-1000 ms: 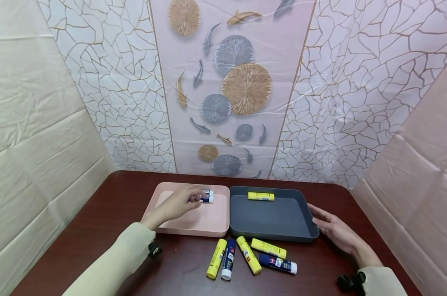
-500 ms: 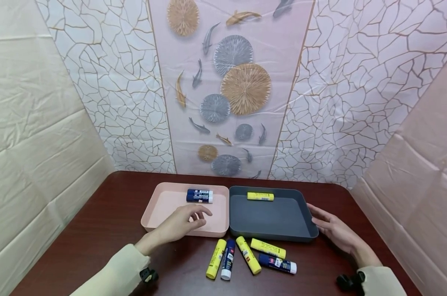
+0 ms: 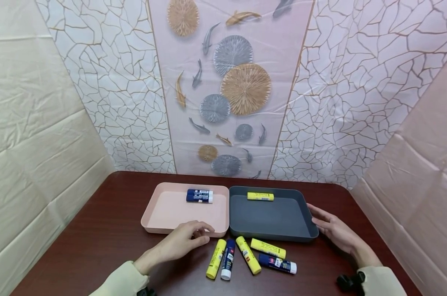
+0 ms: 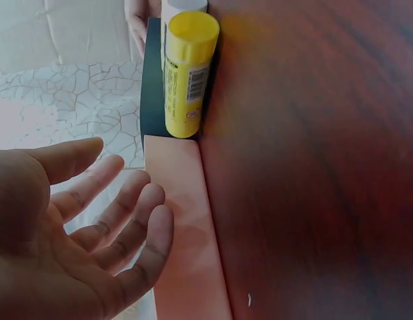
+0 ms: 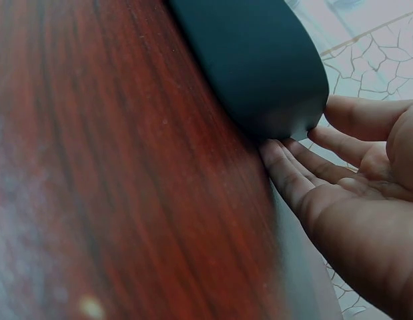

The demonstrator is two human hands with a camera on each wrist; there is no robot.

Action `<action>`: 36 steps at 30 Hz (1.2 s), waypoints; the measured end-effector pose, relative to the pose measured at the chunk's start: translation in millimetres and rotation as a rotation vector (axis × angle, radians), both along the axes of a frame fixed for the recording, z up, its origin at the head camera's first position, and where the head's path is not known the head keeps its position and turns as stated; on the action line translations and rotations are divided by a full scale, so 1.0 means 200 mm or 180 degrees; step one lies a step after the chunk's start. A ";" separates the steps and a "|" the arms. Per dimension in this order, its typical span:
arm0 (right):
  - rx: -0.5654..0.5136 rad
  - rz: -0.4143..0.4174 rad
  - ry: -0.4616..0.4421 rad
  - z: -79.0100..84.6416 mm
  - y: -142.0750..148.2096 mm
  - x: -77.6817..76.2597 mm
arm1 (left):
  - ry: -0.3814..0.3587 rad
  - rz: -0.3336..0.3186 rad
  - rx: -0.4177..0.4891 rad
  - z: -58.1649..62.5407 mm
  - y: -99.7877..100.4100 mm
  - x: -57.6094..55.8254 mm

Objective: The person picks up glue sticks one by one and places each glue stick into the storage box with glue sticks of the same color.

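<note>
My left hand [image 3: 188, 243] holds nothing, its fingers loosely bent, over the front edge of the pink tray [image 3: 164, 209]. Closest to its fingertips is a yellow glue stick [image 3: 216, 259], which the left wrist view shows beyond the fingers. Next to that one lies a navy glue stick [image 3: 228, 260] with a white cap. Farther right lie a slanted yellow glue stick [image 3: 248, 255], another yellow glue stick [image 3: 268, 248] and a second navy glue stick [image 3: 277, 263]. My right hand [image 3: 336, 231] touches the right side of the dark grey tray [image 5: 259, 67] with extended fingers.
Navy glue sticks [image 3: 199, 196] lie side by side at the back of the pink tray. Inside the grey tray is one yellow glue stick [image 3: 260, 196]. The trays stand edge to edge on a dark red wooden table [image 3: 108, 230], with cloth-covered walls around it.
My left hand has pulled back from the navy glue sticks in the pink tray, leaving them uncovered, and come toward the tray's front edge. The right hand stays at the grey tray.
</note>
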State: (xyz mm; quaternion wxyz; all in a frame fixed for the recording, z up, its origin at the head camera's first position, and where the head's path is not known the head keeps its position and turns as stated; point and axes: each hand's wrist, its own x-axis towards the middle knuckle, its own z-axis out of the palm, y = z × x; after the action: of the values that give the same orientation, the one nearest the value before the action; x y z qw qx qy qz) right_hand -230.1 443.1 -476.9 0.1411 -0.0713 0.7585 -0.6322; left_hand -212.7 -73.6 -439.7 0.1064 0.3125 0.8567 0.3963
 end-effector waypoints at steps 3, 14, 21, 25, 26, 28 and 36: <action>-0.0021 0.0043 0.0008 0.00 -0.01 0.00 | -0.0069 -0.0017 -0.0033 -0.01 0.00 0.02; -0.0055 0.0093 0.0014 0.00 -0.02 0.00 | -0.0411 -0.0135 0.0049 -0.04 0.01 0.07; -0.0044 0.0060 -0.0002 0.01 -0.02 0.00 | -0.0449 -0.0232 0.0041 -0.08 0.02 0.06; -0.0038 0.0059 0.0001 0.01 -0.02 0.00 | -0.0402 -0.0400 0.0039 -0.18 0.01 0.01; -0.0037 0.0041 -0.0009 0.01 -0.02 0.00 | -0.0380 -0.0438 0.0038 -0.21 0.01 0.00; -0.0041 0.0056 0.0004 0.01 -0.01 0.00 | -0.0367 -0.0487 0.0003 -0.23 0.01 -0.02; -0.0058 0.0021 -0.0024 -0.01 0.00 0.00 | -0.0414 -0.0449 -0.0159 -0.16 0.03 0.01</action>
State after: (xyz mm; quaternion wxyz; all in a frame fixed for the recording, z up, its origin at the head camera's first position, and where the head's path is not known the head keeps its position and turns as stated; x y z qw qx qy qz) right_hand -230.7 442.6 -477.9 0.1455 -0.0727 0.7519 -0.6389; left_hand -210.9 -68.3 -471.0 0.1971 0.3429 0.8335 0.3857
